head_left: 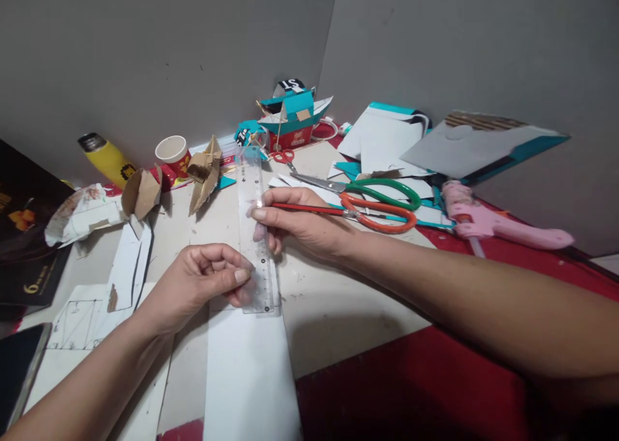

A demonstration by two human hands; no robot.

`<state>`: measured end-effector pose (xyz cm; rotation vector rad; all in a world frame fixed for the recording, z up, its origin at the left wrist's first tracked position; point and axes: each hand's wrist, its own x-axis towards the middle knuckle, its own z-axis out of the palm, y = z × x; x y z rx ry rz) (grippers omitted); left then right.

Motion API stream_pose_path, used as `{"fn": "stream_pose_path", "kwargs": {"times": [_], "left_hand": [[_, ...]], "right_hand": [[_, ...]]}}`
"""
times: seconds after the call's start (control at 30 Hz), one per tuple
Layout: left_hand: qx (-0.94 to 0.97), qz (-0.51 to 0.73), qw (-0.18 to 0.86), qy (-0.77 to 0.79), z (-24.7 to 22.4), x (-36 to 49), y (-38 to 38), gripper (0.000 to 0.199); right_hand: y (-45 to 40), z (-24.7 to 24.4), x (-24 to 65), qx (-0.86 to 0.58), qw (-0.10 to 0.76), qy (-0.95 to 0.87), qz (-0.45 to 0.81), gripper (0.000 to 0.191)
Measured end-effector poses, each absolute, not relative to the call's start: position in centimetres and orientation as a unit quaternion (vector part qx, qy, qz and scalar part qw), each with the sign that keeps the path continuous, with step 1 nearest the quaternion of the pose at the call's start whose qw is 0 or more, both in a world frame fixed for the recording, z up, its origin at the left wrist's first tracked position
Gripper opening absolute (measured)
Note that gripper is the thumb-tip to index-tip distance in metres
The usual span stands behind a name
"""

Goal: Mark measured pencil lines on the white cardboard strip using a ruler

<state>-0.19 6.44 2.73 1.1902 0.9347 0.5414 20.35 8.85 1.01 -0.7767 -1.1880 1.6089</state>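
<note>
A clear plastic ruler [249, 235] is held up between my two hands, its length running away from me. My left hand [207, 276] pinches the ruler's near left edge between thumb and fingers. Farther along, my right hand [302, 225] is closed on the ruler's right side, with a slim red-and-black pencil [309, 207] also in its fingers, pointing left. Below the ruler lies a white strip of card [251, 376]. Scissors [372, 199] with one green and one orange handle rest just beyond my right hand.
A pink glue gun [507, 225] lies at the right, near cardboard scraps [387, 138]. At the back stand a teal paper boat [294, 115], small red scissors [284, 158], a paper cup [174, 156] and a yellow bottle [109, 160]. Card with drawn lines [80, 325] lies left.
</note>
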Motion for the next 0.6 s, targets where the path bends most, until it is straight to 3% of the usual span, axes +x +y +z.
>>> {"fn": "stream_pose_path", "kwargs": {"times": [0.23,0.6], "left_hand": [[0.523,0.244,0.697,0.426,2.55,0.00,6.22,0.016],[0.445,0.451,0.616,0.467,2.97,0.31,6.31,0.025]], "right_hand": [[8.76,1.11,20.37,-0.311,0.471,-0.492,0.663,0.034],[8.45,0.95,20.33,-0.300,0.411,-0.531,0.678,0.030]]}}
